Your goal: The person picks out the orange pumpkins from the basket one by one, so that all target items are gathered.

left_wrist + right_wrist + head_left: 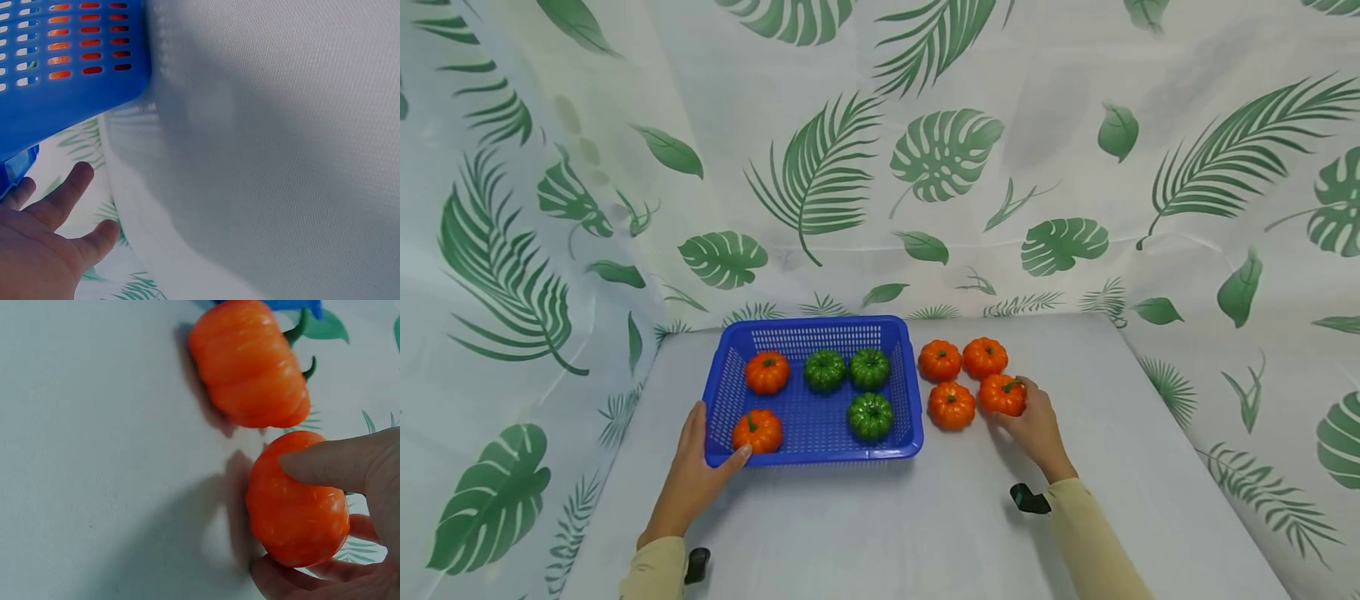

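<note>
My right hand (1039, 427) grips a small orange pumpkin (998, 397) at the right of a group of orange pumpkins. In the right wrist view the thumb lies on the side of this pumpkin (297, 515), with fingers round its lower side. A blue plastic basket (827, 454) stands left of the group. Two orange pumpkins and three green pumpkins (870, 417) sit inside it. My left hand (691, 475) is at the basket's front left corner, thumb by the front rim, fingers along the left side. In the left wrist view its fingers are spread and fairly straight.
Three more orange pumpkins (952, 406) rest on the white table (880, 533) between the basket and my right hand. Leaf-printed cloth (850, 208) hangs behind the table and at both sides.
</note>
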### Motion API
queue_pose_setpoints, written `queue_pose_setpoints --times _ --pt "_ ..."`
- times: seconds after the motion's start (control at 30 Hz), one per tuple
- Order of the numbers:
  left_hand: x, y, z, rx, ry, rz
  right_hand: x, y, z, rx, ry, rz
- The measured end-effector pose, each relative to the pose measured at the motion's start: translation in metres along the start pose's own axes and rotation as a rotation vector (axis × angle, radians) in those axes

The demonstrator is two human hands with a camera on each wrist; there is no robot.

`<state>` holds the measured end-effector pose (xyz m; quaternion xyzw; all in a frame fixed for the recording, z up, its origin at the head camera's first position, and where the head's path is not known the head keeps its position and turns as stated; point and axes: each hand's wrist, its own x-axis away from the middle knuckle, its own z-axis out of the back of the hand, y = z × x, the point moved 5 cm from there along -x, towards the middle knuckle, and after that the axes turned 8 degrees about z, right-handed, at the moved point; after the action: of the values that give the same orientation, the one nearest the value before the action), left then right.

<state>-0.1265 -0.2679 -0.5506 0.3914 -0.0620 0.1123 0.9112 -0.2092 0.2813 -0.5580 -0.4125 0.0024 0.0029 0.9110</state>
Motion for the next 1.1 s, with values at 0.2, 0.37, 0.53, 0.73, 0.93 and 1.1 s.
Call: queue_pose_setpoints --times 0.2,0.37,0.53,0.73,0.93,1.1 --pt "-0.001 0.0 -0.002 0.001 -0.008 0.023 -0.002 0.003 -0.002 0.028 -0.066 0.009" --pt "-0.001 0.003 0.002 -0.008 -0.008 0.021 -0.009 -0.01 0.008 -0.015 -0.05 0.031" --pt "-0.002 0.003 0.006 -0.015 0.009 0.006 -0.023 -0.051 0.012 -0.094 0.004 0.18" --pt "-0.002 0.001 0.007 -0.003 0.004 0.01 -0.037 -0.113 -0.013 -0.197 -0.108 0.309" --pt "-0.003 -0.001 0.002 0.001 -0.018 0.046 -0.051 -0.166 -0.048 -0.228 -0.267 0.427" --pt "-0.002 0.0 0.0 -0.001 -0.019 0.058 -0.059 -0.198 -0.077 -0.179 -0.413 0.537"
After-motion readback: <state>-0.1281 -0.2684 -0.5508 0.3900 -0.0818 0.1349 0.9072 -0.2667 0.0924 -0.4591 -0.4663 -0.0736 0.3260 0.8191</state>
